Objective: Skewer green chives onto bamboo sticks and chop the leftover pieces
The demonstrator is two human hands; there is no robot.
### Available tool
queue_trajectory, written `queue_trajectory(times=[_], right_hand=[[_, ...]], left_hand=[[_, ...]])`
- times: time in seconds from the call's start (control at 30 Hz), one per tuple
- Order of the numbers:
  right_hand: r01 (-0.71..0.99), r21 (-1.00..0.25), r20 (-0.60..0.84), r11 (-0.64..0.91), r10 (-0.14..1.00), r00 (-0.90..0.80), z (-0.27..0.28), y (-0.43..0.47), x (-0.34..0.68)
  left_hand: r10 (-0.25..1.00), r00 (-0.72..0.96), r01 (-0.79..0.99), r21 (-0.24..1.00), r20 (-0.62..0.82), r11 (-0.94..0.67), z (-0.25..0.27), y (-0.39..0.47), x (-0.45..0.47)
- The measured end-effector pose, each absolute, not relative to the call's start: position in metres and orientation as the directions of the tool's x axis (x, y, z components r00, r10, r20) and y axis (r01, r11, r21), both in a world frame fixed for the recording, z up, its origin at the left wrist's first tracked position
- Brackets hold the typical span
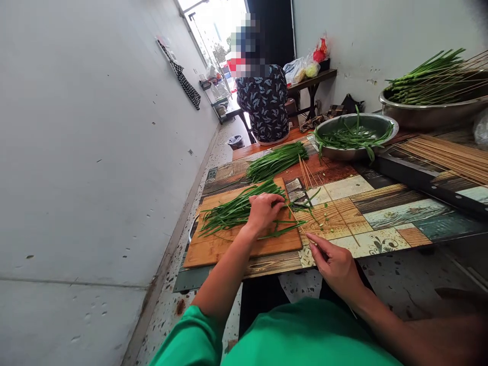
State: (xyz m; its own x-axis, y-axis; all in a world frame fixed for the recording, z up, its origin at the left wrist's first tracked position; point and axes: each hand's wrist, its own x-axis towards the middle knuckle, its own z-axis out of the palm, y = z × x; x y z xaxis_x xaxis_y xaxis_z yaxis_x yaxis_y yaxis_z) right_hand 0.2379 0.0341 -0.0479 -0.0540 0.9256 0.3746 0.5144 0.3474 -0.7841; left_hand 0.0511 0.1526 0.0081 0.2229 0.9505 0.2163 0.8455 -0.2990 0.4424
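My left hand [265,211] is over a loose bunch of garlic chives [232,213] on a wooden cutting board [244,249]. Its thumb and fingers pinch at the cut ends of the chives, right by the tip of a bamboo skewer [296,218]. That skewer slants down to my right hand [335,262], whose thumb and forefinger grip its lower part at the table's front edge. Exactly how many stalks my left fingers hold is hidden. Stray chive pieces [312,216] lie just right of the board.
Behind the board lies a second chive bundle [278,160] beside several loose skewers [307,173]. A steel bowl of trimmings [356,147], a large knife [423,180], a skewer pile [450,155] and a basin of skewered greens [427,109] occupy the right. A person [263,104] sits beyond the table.
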Motion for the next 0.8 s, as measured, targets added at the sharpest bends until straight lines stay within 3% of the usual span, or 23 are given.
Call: queue_trajectory(times=[0.4,0.8], right_hand=[[0.498,-0.789,0.392,0.359,0.919,-0.041,-0.0478,0.0353,0.2368],[0.507,-0.779,0.404,0.370,0.914,-0.046,-0.0496,0.0355,0.2374]], left_hand=[[0.970,0.110,0.827,0.520,0.218,-0.211,0.0026,0.1494,0.0568],[0.958,0.155,0.825,0.501,0.243,-0.261,0.0003,0.1484,0.0584]])
